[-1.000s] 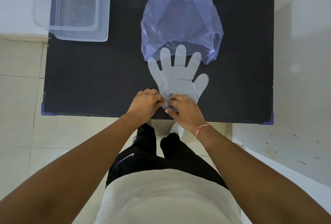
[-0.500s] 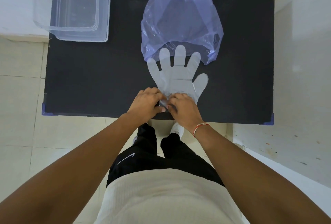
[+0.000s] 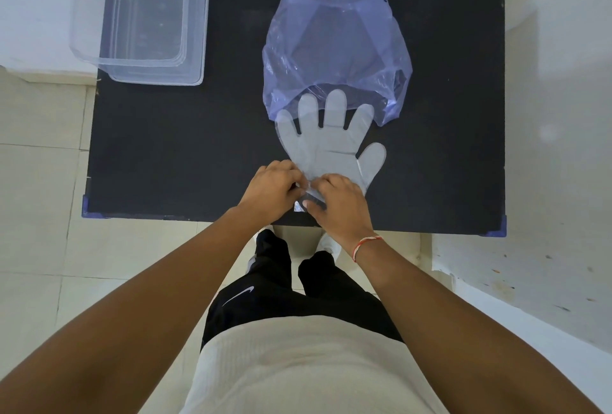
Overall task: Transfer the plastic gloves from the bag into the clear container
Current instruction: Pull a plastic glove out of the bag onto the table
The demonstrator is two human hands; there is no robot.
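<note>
Little has moved since the earlier frames: both hands remain at the glove cuff, the right hand drawn slightly nearer the table's front edge. Item: plastic glove, translucent, lying flat on the black table, fingertips overlapping the mouth of the purple bag, thumb splayed right. Left hand: fingers curled and pinching the cuff, apparently to anchor it. Right hand: fingertips closed on the crumpled cuff film, likely gathering or separating layers before lifting. Clear container: far left corner, open, well apart from the glove, apparently empty. Whether more gloves stay inside the bag cannot be told. Transfer not yet made.
</note>
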